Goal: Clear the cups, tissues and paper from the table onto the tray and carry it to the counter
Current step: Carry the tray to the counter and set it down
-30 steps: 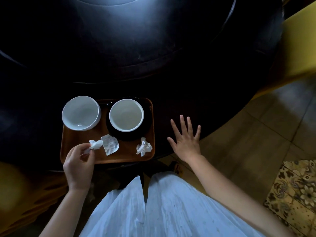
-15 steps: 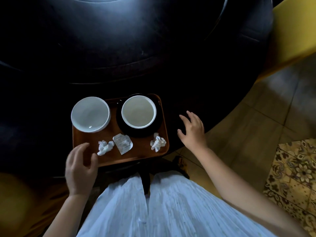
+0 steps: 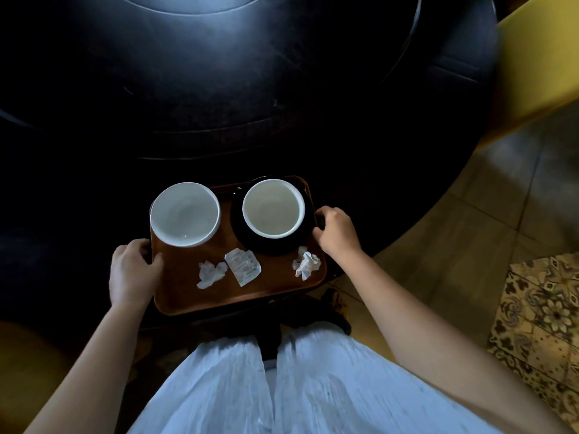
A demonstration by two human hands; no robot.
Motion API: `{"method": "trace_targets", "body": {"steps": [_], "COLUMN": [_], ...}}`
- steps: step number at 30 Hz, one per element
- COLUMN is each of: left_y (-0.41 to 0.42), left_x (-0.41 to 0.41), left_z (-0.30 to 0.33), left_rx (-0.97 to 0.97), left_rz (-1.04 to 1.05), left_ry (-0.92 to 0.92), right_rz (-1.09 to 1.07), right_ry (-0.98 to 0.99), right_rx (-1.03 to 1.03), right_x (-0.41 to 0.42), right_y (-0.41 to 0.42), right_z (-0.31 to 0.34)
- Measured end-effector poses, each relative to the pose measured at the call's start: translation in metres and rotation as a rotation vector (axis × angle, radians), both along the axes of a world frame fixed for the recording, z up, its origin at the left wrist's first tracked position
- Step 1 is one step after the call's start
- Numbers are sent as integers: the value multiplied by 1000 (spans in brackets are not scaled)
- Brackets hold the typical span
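From the head view, the brown tray (image 3: 238,296) is being gripped at both short edges, near the dark round table's (image 3: 219,89) edge. The left hand (image 3: 133,272) is being curled around the left rim, thumb on top, fingers hidden beneath; the right hand (image 3: 336,231) is being closed over the right rim the same way. Everything is being carried on the tray: the left white cup (image 3: 185,214) at the far-left corner, its rim overhanging the tray edge, the right white cup (image 3: 273,208) on a black saucer (image 3: 269,245), two crumpled tissues (image 3: 210,274) (image 3: 306,263), and the slip of paper (image 3: 242,267) between them.

The risks are being judged from here. A tilt during lifting could send the left cup sliding off. The light tissues and paper could be blown off by a quick walk. Whether the tray is being lifted yet cannot be told.
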State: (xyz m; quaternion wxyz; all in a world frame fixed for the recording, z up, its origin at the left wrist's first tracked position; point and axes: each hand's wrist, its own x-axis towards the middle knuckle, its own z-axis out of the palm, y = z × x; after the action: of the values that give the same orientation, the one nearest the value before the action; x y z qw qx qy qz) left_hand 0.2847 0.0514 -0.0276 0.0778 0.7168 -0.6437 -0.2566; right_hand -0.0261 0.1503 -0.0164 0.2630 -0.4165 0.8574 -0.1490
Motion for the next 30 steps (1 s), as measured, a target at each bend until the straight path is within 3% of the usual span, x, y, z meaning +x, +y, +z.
{"method": "trace_targets", "body": {"steps": [7,15,20,30], "left_y": [-20,-19,-14,-14], "left_x": [4,9,8,-30], "left_z": [0,14,25,52], "left_rx": [142,309,312,340], "left_rz": [7,-15,-9,-230], "left_ry": [68,347,523,607], "right_rz": [-93,-42,-62,-221], "right_ry": [-70,-132,-173,-243], "right_rx": [121,127,63,-64], "right_x": [-3,-11,-18,-43], "right_y": [-9,-7,0,62], "right_z": [-3,-4,-1,20]}}
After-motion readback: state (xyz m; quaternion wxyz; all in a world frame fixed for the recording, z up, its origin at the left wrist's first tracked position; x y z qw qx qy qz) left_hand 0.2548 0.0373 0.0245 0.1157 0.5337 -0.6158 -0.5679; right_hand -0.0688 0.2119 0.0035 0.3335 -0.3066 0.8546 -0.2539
